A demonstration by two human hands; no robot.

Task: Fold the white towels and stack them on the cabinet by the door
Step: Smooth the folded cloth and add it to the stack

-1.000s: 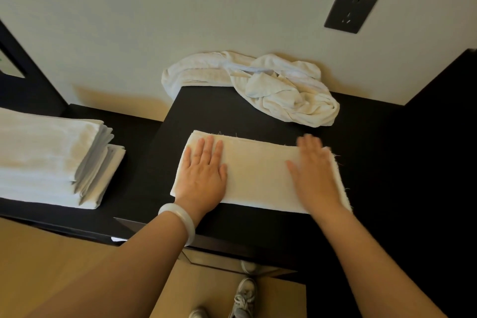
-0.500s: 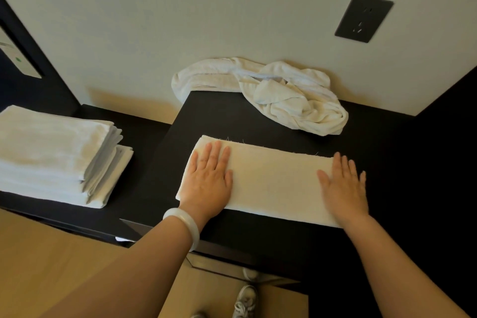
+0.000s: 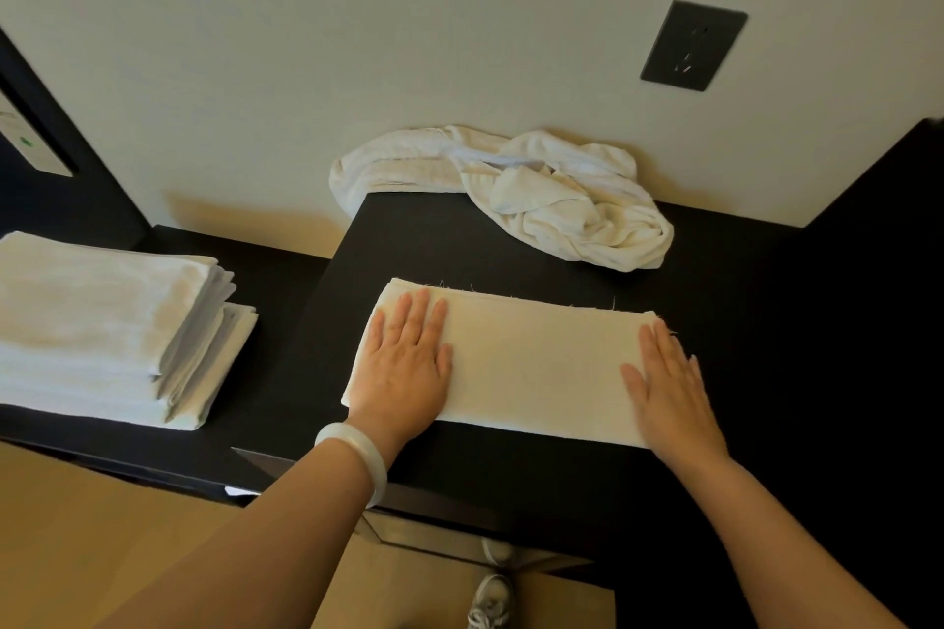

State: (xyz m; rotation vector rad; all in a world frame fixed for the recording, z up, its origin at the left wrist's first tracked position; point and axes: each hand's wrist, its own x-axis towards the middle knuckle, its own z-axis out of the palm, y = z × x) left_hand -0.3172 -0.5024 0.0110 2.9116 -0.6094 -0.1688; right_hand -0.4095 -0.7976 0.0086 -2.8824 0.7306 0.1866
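A white towel (image 3: 531, 363), folded into a long strip, lies flat on the black cabinet top (image 3: 511, 250). My left hand (image 3: 406, 363) presses flat on its left end, a pale bangle on the wrist. My right hand (image 3: 669, 383) presses flat on its right end, fingers straight. Behind the strip, a heap of crumpled white towels (image 3: 541, 199) rests against the wall. On the lower black shelf (image 3: 276, 301) at the left stands a stack of folded white towels (image 3: 102, 322).
A dark wall socket (image 3: 692, 45) sits above the crumpled heap. A black panel (image 3: 878, 271) rises along the right side. At the far left is a dark door frame with a pale plate (image 3: 30, 148). Wooden floor and a shoe (image 3: 488, 598) show below.
My right hand has slid rightward along the towel from its middle to its right end, smoothing it. My left hand has stayed on the left end.
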